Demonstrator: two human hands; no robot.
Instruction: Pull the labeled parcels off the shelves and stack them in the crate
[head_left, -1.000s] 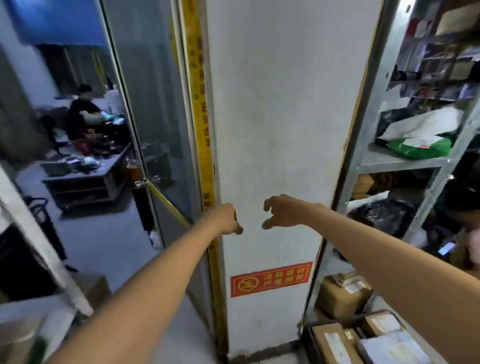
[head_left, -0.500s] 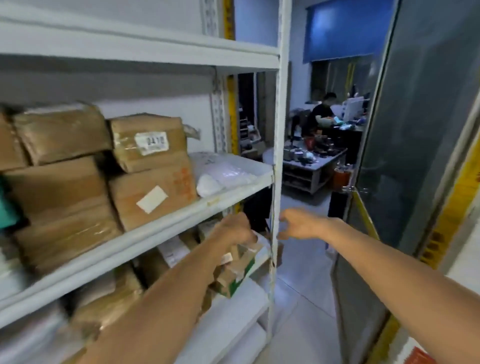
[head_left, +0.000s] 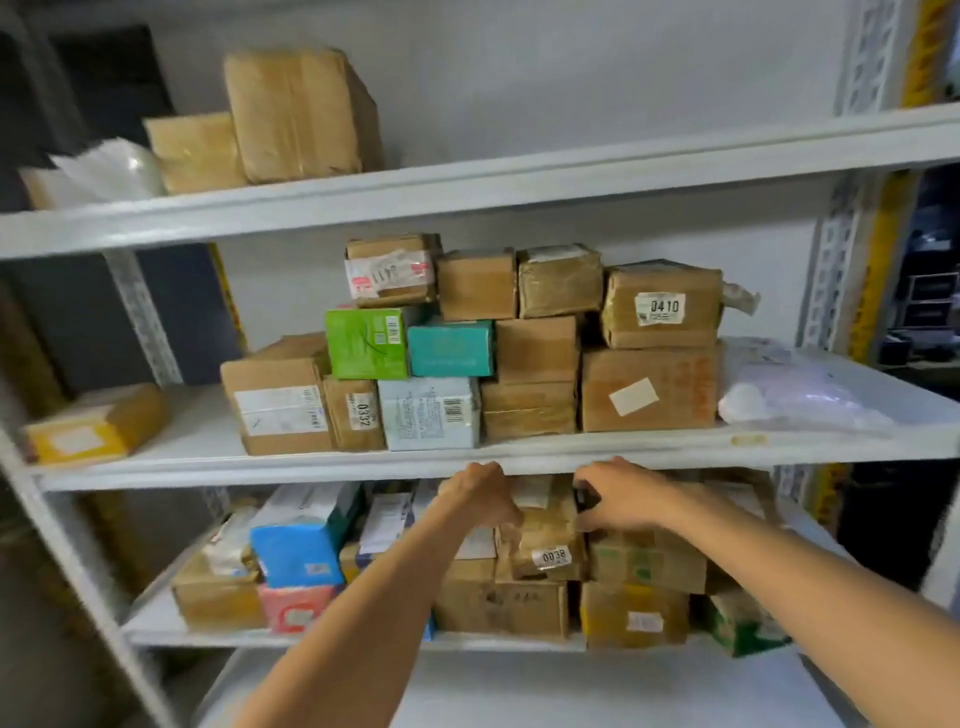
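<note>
Left grip (head_left: 480, 493): fingers curled round the upper left edge of the 0038 parcel (head_left: 545, 540). I read this parcel on the lower shelf (head_left: 171, 635), resting on a stack of brown boxes (head_left: 498, 603), just under the lip of the middle shelf (head_left: 260, 470). Right grip (head_left: 621, 499): fingers curled on the parcel's upper right edge. A dark item between these fingers and the parcel is too blurred for me to identify.

Lower shelf, left to right: blue box (head_left: 296, 553) above pink box (head_left: 293, 608), brown boxes, green box (head_left: 737, 621).

Middle shelf, left to right: yellow parcel (head_left: 93, 426), 0332 box (head_left: 356, 415), green carton (head_left: 366, 343), 0410 box (head_left: 662, 306), white bag (head_left: 795, 395).
</note>
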